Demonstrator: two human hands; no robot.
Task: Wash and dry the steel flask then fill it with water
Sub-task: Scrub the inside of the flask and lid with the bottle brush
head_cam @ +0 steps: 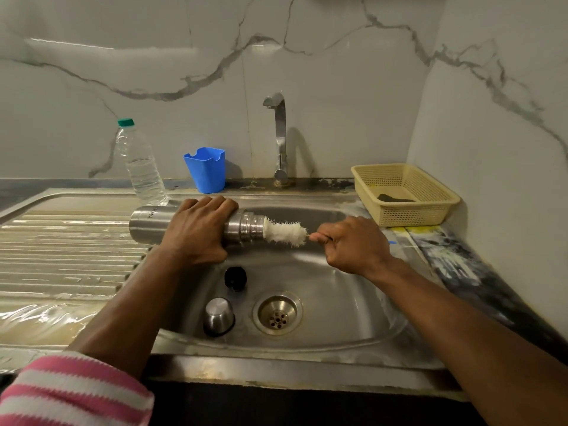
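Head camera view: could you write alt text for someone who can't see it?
Over a steel sink, the left hand grips a steel flask held sideways while the right hand holds a white bottle brush at its mouth. A steel cup and black stopper lie in the basin near the drain; the tap shows no water.

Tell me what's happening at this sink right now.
A person is scrubbing a steel flask held sideways over the sink. The left hand grips its body, and the right hand holds a white bottle brush at the flask's mouth. The black stopper and steel cup lid lie in the basin. No water shows at the tap.
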